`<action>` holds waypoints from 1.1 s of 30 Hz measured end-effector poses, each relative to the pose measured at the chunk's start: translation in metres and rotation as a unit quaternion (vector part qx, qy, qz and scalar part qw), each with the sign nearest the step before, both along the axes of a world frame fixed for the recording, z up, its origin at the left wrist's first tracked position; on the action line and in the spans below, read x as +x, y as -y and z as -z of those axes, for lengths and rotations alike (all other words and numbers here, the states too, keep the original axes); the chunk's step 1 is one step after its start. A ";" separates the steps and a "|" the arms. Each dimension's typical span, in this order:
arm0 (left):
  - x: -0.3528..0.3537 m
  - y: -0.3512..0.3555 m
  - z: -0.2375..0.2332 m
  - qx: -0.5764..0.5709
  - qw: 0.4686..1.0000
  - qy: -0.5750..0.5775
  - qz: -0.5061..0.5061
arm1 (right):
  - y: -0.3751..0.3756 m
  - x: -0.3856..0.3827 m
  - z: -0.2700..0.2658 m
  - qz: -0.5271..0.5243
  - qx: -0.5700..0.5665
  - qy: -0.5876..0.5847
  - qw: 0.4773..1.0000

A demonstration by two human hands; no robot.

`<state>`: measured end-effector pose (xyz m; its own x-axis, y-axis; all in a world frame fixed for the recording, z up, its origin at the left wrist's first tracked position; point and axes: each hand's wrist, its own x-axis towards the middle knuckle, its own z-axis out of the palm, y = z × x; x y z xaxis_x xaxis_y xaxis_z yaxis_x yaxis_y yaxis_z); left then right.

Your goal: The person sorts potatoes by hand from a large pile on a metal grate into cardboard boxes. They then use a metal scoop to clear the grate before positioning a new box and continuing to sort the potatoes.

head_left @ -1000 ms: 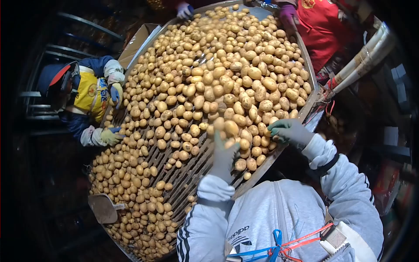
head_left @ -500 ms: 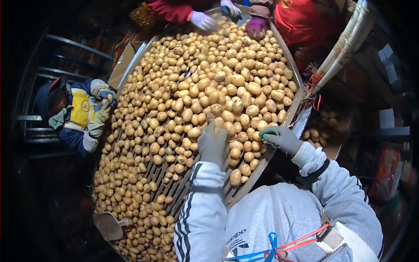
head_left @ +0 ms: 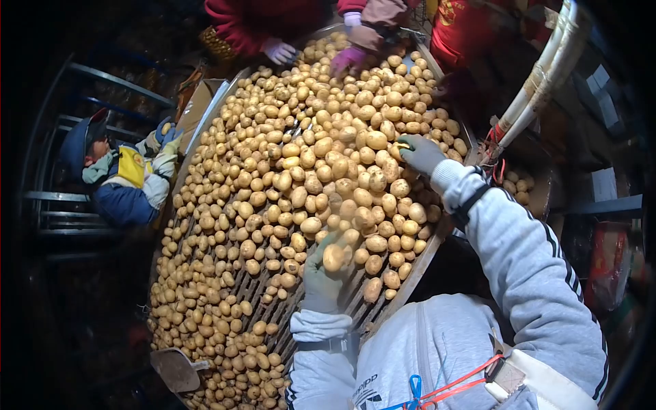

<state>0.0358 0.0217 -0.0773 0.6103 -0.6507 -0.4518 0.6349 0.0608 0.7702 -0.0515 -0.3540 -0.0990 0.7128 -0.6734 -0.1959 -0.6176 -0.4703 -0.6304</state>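
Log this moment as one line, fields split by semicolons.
left hand: gloved, at a potato; right hand: gloved, at potatoes farther out; slatted table: some slats bare; purple-gloved co-worker hand: far end

Metal rails (head_left: 123, 85) at left—white poles (head_left: 544, 72) slanting at upper right.

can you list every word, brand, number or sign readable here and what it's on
"adidas": on the grey sweatshirt, upside down in the picture.
Yellow vest: a mark, too small and blurred to read.
Red apron: a gold emblem, too blurred to read.
No numbers can be read.
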 end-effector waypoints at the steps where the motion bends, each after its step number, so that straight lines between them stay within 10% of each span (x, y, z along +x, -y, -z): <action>1: 0.002 -0.007 -0.003 -0.019 0.999 -0.028 -0.001 | 0.001 0.012 0.008 -0.036 -0.056 -0.060 0.996; 9: 0.001 -0.034 0.001 0.042 0.995 0.085 0.029 | 0.008 0.054 -0.038 -0.081 0.041 -0.116 0.989; 13: 0.012 -0.020 -0.002 -0.007 0.990 -0.139 -0.020 | 0.002 0.090 -0.005 -0.078 -0.027 -0.077 0.994; 16: 0.004 -0.008 0.001 0.022 0.999 -0.037 -0.010 | -0.007 0.098 0.018 -0.059 -0.144 -0.081 0.984; 20: 0.015 0.001 0.005 -0.021 0.982 -0.177 -0.062 | 0.004 0.085 -0.027 -0.001 0.268 0.017 0.963; 22: 0.000 0.018 -0.036 0.074 0.990 0.117 0.009 | -0.014 0.060 -0.026 -0.008 0.461 0.199 0.865; 26: 0.006 0.031 -0.036 0.004 0.998 -0.017 -0.060 | -0.088 -0.006 -0.048 -0.030 0.713 0.114 0.691; 28: -0.007 0.053 -0.061 -0.010 0.999 -0.018 -0.048 | -0.128 -0.035 -0.031 -0.202 0.542 0.192 0.793; 33: -0.063 0.088 -0.033 0.133 0.942 0.250 0.179 | -0.151 -0.067 -0.024 -0.148 0.635 0.138 0.745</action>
<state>-0.0274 -0.0658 -0.0438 0.5536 -0.7593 -0.3420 0.1320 -0.3254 0.9363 -0.1188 -0.2030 -0.0752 0.9250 0.1252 -0.3589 -0.3687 0.5247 -0.7673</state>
